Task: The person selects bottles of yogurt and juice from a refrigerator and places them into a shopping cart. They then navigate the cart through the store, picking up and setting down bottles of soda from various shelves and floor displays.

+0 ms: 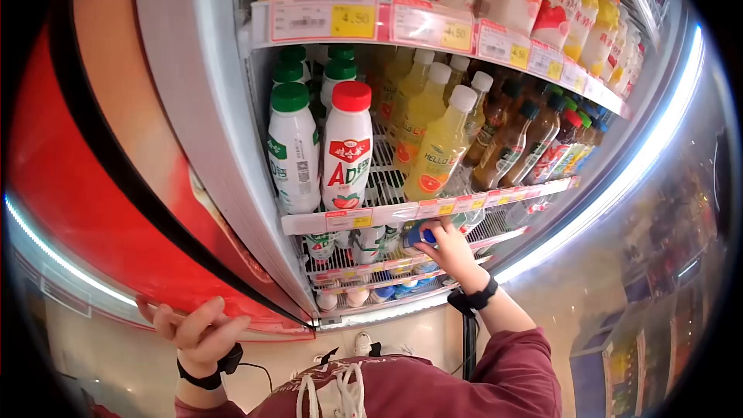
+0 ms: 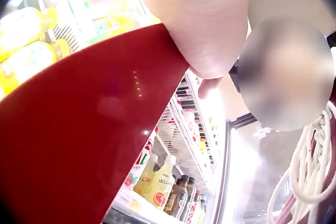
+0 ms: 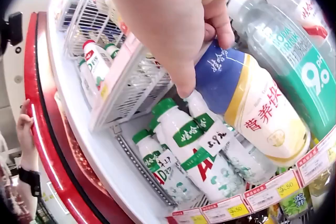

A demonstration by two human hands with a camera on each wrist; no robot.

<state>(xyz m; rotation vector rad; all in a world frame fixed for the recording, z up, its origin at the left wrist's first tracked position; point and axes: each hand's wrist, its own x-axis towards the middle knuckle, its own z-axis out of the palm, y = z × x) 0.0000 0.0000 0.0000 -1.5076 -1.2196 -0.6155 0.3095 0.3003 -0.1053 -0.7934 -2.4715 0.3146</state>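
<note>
My right hand reaches in under a shelf edge. In the right wrist view its thumb and fingers grip the top of a white drink bottle with a blue upper label, standing in a row. Beside that bottle are white bottles with green caps on one side and a clear soda drink bottle with a teal label on the other. My left hand holds the edge of the red cooler door; in the left wrist view, the heel of the hand lies over the door's rim.
Above my right hand, a shelf front with price tags carries a red-capped white bottle, yellow juice bottles and dark bottles. The cooler's pale frame runs along the left. Lower wire racks hold more bottles.
</note>
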